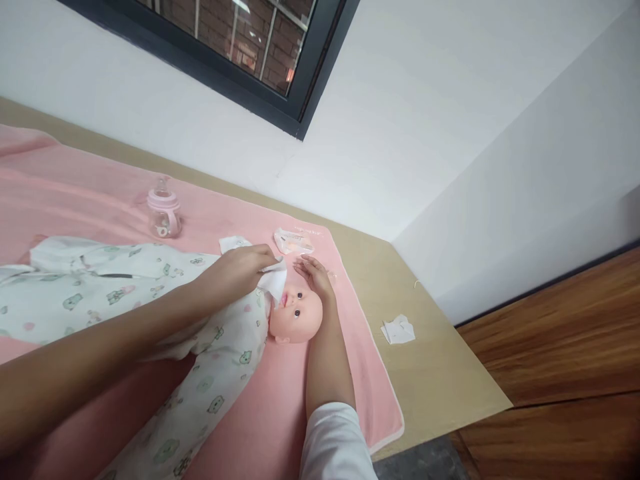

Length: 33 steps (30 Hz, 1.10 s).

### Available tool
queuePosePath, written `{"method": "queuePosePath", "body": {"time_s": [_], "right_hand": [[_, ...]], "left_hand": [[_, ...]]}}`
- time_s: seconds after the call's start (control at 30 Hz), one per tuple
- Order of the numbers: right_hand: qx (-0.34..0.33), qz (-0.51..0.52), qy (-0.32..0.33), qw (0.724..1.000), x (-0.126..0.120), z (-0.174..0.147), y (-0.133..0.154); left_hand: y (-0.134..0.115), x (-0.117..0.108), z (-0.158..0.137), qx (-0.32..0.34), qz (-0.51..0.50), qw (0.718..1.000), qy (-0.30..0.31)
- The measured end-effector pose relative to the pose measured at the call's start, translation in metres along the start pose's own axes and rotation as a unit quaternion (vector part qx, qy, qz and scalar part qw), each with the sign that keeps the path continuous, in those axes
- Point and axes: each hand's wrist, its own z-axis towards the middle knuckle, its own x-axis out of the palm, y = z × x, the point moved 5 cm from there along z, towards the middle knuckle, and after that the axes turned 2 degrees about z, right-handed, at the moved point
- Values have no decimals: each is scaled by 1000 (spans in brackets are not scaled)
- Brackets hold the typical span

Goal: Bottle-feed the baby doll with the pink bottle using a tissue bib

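A baby doll (303, 323) in a white printed sleepsuit (150, 283) lies on its back on a pink blanket (250, 407). Reaching in from the left, my left hand (246, 267) pinches a white tissue (275, 279) beside the doll's mouth and chin. My right hand (314, 275) lies beside the far side of the doll's head, its fingers stretched out and the forearm passing close behind the crown. Part of the doll's neck is hidden by the tissue and collar.
Farther back on the blanket stands a pink-lidded baby bottle (164, 210). A small clear plastic packet (294, 241) lies near the blanket's far edge. On the wooden table (430, 373) to the right rests a crumpled white tissue (399, 329). White walls border the table behind.
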Motion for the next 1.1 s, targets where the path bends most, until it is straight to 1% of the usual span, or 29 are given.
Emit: {"method": "queuePosePath", "body": {"time_s": [0.1, 0.17, 0.23, 0.3, 0.37, 0.4, 0.47, 0.5, 0.57, 0.63, 0.7, 0.77, 0.87, 0.93, 1.0, 1.1], "right_hand": [[3, 3, -1, 1000, 2, -2, 2], [2, -4, -9, 1000, 4, -4, 12], [-12, -30, -32, 999, 7, -7, 33], [-50, -87, -51, 994, 17, -15, 65], [-115, -160, -28, 980, 41, -29, 102], [-150, -187, -1, 971, 57, -39, 119], [-206, -238, 58, 947, 94, -62, 144], [-225, -266, 87, 933, 113, -74, 151], [-253, -336, 143, 896, 147, -95, 156], [-265, -399, 188, 858, 172, -110, 152], [-279, -446, 208, 825, 185, -117, 146], [-296, -476, 207, 802, 190, -118, 141], [-309, -511, 190, 779, 189, -114, 138], [-309, -531, 173, 769, 187, -112, 138], [-309, -541, 160, 765, 187, -112, 139], [-314, -531, 162, 770, 189, -114, 140]], "left_hand": [[12, -22, 0, -40, 3, 999, -34], [21, -36, -1, -50, 8, 997, -65], [29, -44, -2, -57, 24, 995, -84], [37, -47, -2, -64, 50, 993, -87], [41, -47, -2, -67, 75, 992, -76], [41, -46, -2, -66, 84, 992, -69], [38, -45, -3, -58, 87, 993, -60], [36, -45, -3, -52, 84, 994, -56], [30, -44, -5, -40, 71, 995, -53], [26, -45, -7, -31, 60, 996, -52], [23, -46, -9, -26, 51, 997, -52], [22, -49, -10, -28, 44, 997, -53], [22, -52, -11, -37, 42, 997, -54], [23, -53, -11, -40, 47, 997, -50], [26, -54, -10, -40, 51, 997, -45], [29, -56, -10, -39, 49, 997, -50]]}}
